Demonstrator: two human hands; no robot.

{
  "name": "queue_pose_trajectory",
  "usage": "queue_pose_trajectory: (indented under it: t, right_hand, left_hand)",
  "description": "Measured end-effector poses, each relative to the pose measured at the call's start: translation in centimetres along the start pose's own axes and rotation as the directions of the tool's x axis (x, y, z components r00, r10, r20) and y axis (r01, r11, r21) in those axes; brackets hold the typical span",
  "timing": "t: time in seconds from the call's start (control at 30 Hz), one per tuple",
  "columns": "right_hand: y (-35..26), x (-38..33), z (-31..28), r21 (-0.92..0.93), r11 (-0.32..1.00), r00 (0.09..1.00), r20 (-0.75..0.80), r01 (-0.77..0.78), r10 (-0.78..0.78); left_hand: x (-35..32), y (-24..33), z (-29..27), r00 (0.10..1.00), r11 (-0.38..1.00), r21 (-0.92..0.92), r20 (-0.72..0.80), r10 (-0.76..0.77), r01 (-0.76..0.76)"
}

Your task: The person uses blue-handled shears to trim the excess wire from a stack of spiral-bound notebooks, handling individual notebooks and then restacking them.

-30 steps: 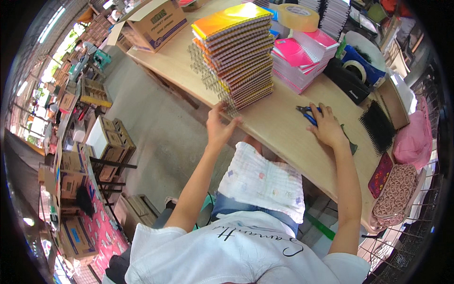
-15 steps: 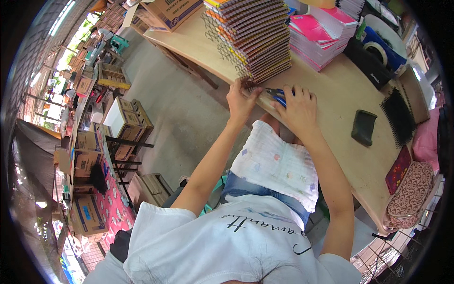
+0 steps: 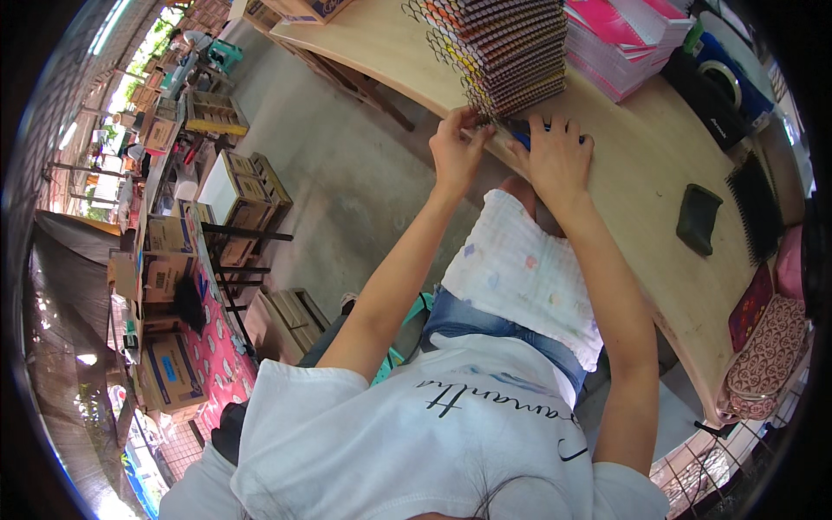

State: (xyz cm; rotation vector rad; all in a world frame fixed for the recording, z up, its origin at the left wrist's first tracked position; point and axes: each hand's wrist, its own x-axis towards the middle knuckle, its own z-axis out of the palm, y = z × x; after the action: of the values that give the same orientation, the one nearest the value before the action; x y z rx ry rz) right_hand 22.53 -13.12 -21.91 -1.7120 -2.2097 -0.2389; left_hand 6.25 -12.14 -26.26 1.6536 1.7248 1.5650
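Note:
A tall stack of spiral-bound notebooks (image 3: 511,56) stands at the table's near edge, loose wire coil ends sticking out on its left. At the stack's near bottom corner, my left hand (image 3: 458,149) has thumb and fingers pinched together on the end of a spiral coil, which they mostly cover. My right hand (image 3: 559,160) grips blue-handled pliers (image 3: 522,139), resting by the table edge. The pliers' jaws point left toward the coil between my two hands; whether they bite on the wire is too small to tell. A white printed cloth (image 3: 524,264) lies over my lap.
Pink-covered notebooks (image 3: 624,43) are piled right of the stack. On the wooden table (image 3: 641,199) lie a dark green pouch (image 3: 698,219), black binding combs (image 3: 752,208) and a patterned case (image 3: 764,357). Cardboard boxes (image 3: 165,377) fill a bench at left. A person (image 3: 192,40) sits far off.
The whole view has shifted, the table sliding rightward and up in it. Both hands have moved up in the picture with the coil and pliers, and the pliers are now more hidden behind my right hand.

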Motion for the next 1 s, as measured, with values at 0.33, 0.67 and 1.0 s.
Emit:
queue_pose_trajectory:
  t: [0.33, 0.67, 1.0]
  right_hand:
    - [1.0, 2.1, -0.1, 0.149, 0.988, 0.954, 0.299, -0.047, 0.0]
    - [0.3, -0.2, -0.1, 0.05, 0.998, 0.999, -0.022, -0.044, 0.046]
    - [-0.3, 0.4, 0.1, 0.103, 0.993, 0.998, -0.014, -0.062, 0.063]
  left_hand:
    - [0.2, 0.4, 0.2, 1.0, 1.0, -0.031, -0.008, -0.003, 0.002]
    - [0.0, 1.9, -0.7, 0.994, 0.99, -0.093, 0.054, -0.099, 0.103]
    - [0.1, 1.4, -0.5, 0.995, 0.994, -0.07, 0.042, -0.087, 0.09]
